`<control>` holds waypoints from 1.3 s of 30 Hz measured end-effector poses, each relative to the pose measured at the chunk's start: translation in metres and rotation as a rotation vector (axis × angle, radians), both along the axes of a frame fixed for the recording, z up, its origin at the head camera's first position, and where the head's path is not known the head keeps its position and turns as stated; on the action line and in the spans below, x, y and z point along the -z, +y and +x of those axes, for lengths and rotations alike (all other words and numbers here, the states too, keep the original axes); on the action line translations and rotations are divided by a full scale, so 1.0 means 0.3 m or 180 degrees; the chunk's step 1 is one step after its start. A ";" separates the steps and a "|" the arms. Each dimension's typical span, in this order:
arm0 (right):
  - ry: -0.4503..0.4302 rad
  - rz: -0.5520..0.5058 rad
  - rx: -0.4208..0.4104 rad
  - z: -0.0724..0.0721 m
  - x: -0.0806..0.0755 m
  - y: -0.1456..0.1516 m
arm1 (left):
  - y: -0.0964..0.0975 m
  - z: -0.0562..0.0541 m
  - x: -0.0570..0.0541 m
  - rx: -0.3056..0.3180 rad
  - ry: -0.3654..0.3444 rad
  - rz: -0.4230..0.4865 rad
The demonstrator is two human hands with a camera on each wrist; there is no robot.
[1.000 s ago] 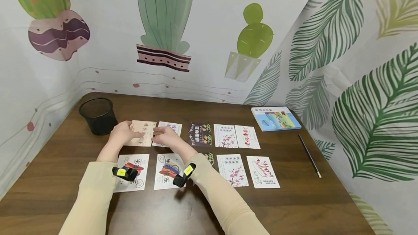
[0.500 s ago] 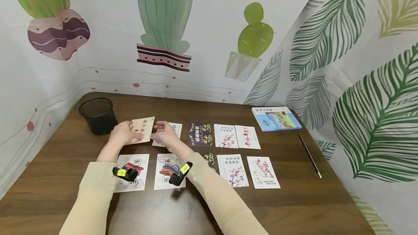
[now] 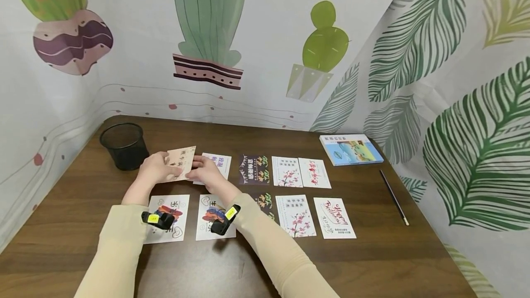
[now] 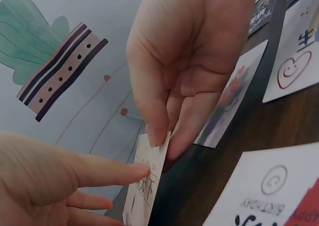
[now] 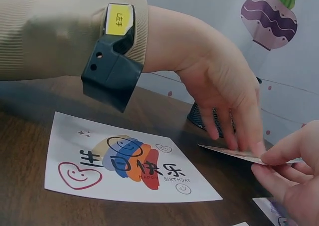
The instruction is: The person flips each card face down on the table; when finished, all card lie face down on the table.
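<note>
In the head view, a beige greeting card with dark writing is tilted, its right side raised off the table. My left hand holds it from the left, thumb lying across its face. My right hand pinches its right edge. The left wrist view shows my right hand with the card's corner between thumb and fingers, and my left thumb touching the card's face. Partly behind my right hand lies a white card with purple writing. A colourful birthday card lies flat below the left hand.
A black mesh pen holder stands left of my left hand. Several cards, including a dark one and a blossom one, lie in two rows. A book and a pencil lie at the right.
The beige card lay flat and its right side has since come up. My right hand has shifted left onto the card's edge, uncovering more of the purple-lettered card.
</note>
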State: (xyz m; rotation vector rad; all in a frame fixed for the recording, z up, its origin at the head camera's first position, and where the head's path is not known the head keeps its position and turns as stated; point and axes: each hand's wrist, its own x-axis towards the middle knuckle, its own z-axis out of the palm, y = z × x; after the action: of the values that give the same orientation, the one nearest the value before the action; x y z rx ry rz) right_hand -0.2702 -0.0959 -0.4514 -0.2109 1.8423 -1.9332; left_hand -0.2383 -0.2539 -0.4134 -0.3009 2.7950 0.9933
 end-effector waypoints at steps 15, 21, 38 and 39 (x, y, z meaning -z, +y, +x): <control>0.0344 -0.0194 0.0124 0.050 -0.076 0.000 | 0.074 0.051 -0.083 -0.0356 0.0935 -0.0124; 0.0451 -0.0224 -0.0139 0.065 -0.104 0.002 | 0.084 0.067 -0.110 -0.0296 0.1234 -0.0158; 0.0131 0.0142 0.0297 -0.009 -0.028 0.020 | 0.040 0.062 -0.115 -0.0624 0.1037 0.0144; 0.0105 0.0175 0.0285 -0.012 -0.026 0.021 | 0.034 0.062 -0.110 -0.0625 0.1005 0.0164</control>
State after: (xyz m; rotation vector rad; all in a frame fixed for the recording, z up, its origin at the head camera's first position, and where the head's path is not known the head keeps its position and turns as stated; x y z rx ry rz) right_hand -0.2736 -0.0897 -0.4437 -0.1456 1.9542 -1.9464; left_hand -0.2197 -0.2436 -0.3804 -0.4559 3.0596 1.2534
